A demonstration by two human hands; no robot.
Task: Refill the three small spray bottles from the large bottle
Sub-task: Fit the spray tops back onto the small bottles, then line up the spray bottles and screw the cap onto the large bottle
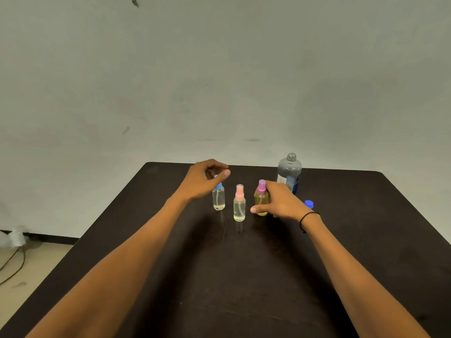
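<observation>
three small clear plastic spray bottles stood upright in a loose row on the dark brown table [244, 276], toward its far edge and roughly midway between the left and right edges. the left one, a clear spray bottle with a blue pump top [218, 196], held only a shallow layer of liquid at its base. the left hand [203, 178] hung over it with the fingers curled and the thumb stretched forward, the fingertips gathered just above the blue top; whether they touched the top or held anything could not be told from this view.

the middle one, a clear spray bottle with a pink pump and clear cap [239, 203], stood free, nearer the front than its neighbours, with pale liquid in it and neither hand on it.

the right one, a yellowish spray bottle with a purple pump top [261, 197], was gripped by the right hand [280, 203], whose fingers wrapped around its far side while the thumb lay across the lower front, so the body sat inside the grasp and the purple top stuck out above the hand. a thin black band [308, 218] circled that wrist.

behind the right hand, close to the far edge, stood the large clear bottle with a blue and white label [289, 173], its threaded neck uncapped. a small blue screw cap [309, 203] lay on the surface just to the right of the hand, near the large bottle's base.
</observation>
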